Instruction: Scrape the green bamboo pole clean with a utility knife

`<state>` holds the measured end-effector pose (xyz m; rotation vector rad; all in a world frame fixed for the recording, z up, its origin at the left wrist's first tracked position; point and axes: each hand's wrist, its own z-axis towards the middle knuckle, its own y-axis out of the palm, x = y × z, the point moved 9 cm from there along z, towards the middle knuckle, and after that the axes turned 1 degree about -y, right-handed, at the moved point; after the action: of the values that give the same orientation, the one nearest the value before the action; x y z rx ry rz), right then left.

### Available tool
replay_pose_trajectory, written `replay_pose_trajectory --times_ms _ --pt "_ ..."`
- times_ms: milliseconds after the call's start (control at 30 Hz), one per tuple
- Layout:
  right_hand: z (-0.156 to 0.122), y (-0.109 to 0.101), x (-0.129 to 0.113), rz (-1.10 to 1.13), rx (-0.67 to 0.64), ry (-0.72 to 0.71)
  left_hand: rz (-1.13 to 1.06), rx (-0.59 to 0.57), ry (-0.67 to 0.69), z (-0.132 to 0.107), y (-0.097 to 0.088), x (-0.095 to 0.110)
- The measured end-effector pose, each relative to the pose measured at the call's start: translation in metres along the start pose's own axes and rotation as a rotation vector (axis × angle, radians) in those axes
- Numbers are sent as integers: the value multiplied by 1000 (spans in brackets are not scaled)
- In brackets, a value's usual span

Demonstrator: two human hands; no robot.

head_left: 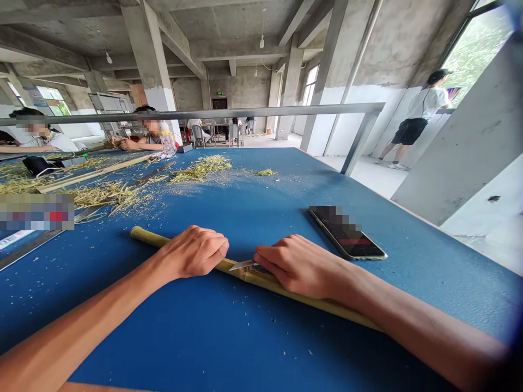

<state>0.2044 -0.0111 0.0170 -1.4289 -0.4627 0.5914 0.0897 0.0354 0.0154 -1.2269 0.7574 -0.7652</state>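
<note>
A long yellow-green bamboo stick [302, 301] lies slantwise across the blue table in front of me. My left hand [200, 251] is closed around it, left of a joint in the stick; the far end sticks out beyond my wrist. In my right hand [292, 264] is a small knife [243, 264], gripped in closed fingers that hide its handle. The blade points left and lies at the stick, close to the joint. Whether its edge is cutting in, I cannot tell. My right hand rests over the stick too.
A phone [347, 231] lies beyond my right hand. Shavings [202, 167] are heaped farther back, near a long metal ruler [36, 247] and a bamboo strip [98, 173] at left. A metal rail [245, 112] runs behind the table. People sit at far left; one person [420, 117] stands by the window.
</note>
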Motion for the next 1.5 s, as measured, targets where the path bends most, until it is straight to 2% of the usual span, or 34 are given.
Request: replay_pose_trajectory --times_ms 533,900,1200,1500 --pt "1 0 -6 -26 -43 -40 -6 -10 -10 -1 2 -2" --pt "-2 -3 -6 -14 -27 -61 -12 9 11 -2 -1 -1" --pt "-24 2 3 -22 -4 2 -22 31 2 -2 -1 0" --pt "-5 0 -4 -68 19 23 1 26 0 -2 0 0"
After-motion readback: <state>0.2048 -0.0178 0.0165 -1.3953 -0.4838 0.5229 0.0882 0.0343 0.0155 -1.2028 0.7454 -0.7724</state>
